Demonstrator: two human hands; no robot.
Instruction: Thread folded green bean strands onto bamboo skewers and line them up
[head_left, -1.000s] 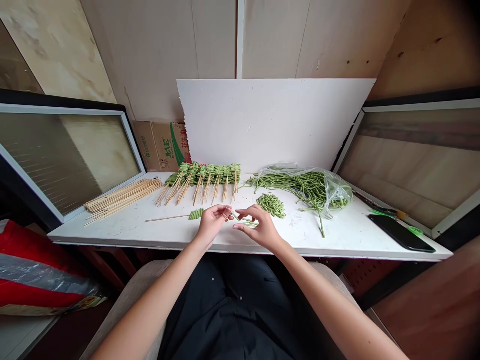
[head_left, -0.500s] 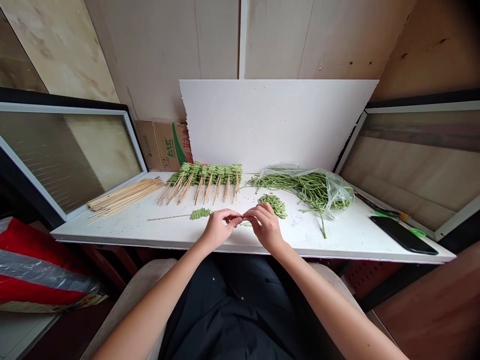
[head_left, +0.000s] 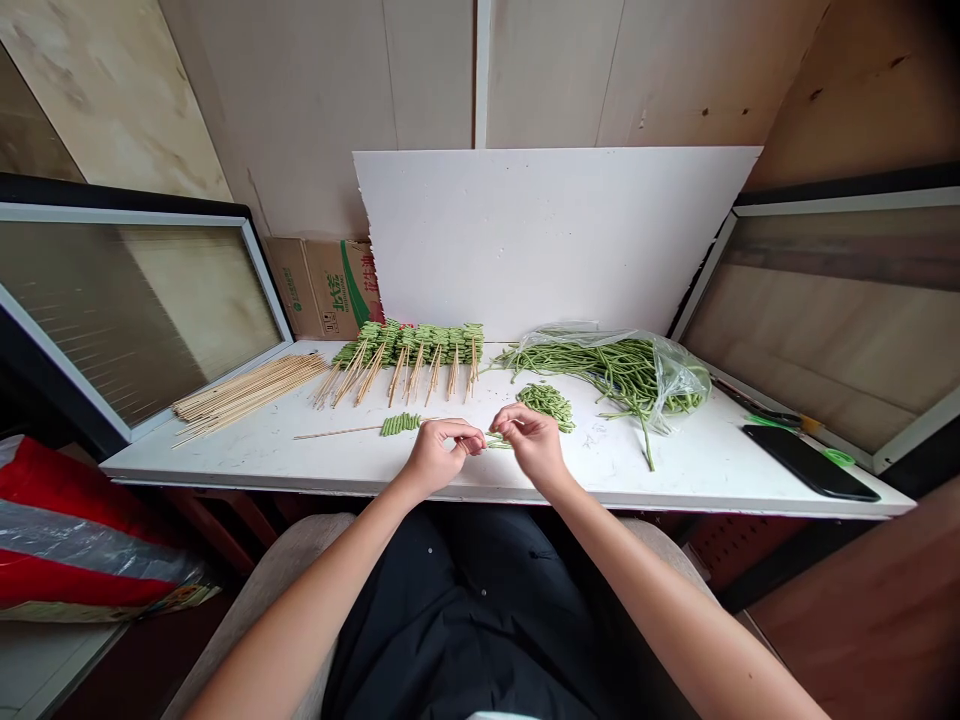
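Observation:
My left hand pinches the tip end of a bamboo skewer that lies across the white table and carries a short row of green bean pieces. My right hand is closed on a few cut bean pieces right beside the left fingertips. A small pile of cut bean pieces lies just behind my right hand. Finished bean skewers lie in a row further back.
Loose bare skewers lie at the left. Long green beans spill from a clear plastic bag at the right. A black phone and scissors lie far right. A white board and cardboard box stand behind.
My hands have come together from a short gap. The left fingers have closed onto the skewer's tip, and the right hand has brought bean pieces up against it.

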